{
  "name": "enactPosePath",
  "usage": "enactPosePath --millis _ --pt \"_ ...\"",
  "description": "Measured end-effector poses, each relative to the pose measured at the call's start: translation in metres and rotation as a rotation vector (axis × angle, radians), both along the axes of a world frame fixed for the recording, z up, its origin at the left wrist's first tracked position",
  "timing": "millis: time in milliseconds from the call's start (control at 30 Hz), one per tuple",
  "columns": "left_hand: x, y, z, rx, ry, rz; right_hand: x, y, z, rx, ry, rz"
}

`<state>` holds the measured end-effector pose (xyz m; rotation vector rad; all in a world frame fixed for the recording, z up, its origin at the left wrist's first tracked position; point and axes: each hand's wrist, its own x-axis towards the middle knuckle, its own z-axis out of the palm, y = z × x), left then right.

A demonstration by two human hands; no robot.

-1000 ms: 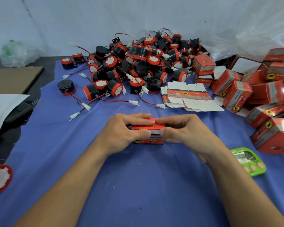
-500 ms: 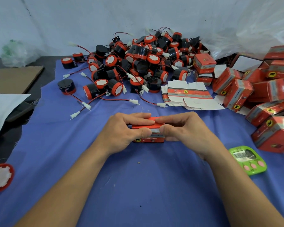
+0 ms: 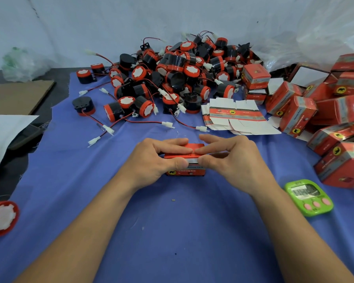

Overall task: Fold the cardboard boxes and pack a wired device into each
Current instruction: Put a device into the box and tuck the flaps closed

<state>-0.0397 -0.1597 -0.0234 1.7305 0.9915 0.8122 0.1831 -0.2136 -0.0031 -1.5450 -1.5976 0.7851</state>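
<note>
red box [image 3: 185, 171] mostly covered by left hand [image 3: 151, 160] and right hand [image 3: 233, 160], device [image 3: 2, 218] cut by left edge, timer [image 3: 309, 198] digits blurred

1. A blue cloth [image 3: 172, 231] covers the dark table [image 3: 0, 186].
2. On the cloth, wired devices [image 3: 172, 78] are heaped at twelve, with flat box blanks [image 3: 235, 117] at one.
3. Folded boxes [image 3: 325, 119] are piled at two, and a green timer [image 3: 308, 198] lies at four.
4. A red box [image 3: 185, 171] sits at centre.
</note>
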Motion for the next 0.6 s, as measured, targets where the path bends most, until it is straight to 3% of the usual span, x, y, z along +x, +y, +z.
enactPosePath --millis 267,467,600 --pt "0.001 -0.006 -0.002 0.03 0.004 0.011 -0.011 -0.008 -0.013 0.104 -0.028 -0.133" --pt "0.0 -0.013 0.0 0.078 0.017 -0.002 -0.019 -0.02 -0.019 0.313 -0.24 -0.098" --pt "0.003 -0.02 -0.007 0.29 0.112 0.093 -0.017 -0.025 -0.021 0.389 -0.32 -0.045"
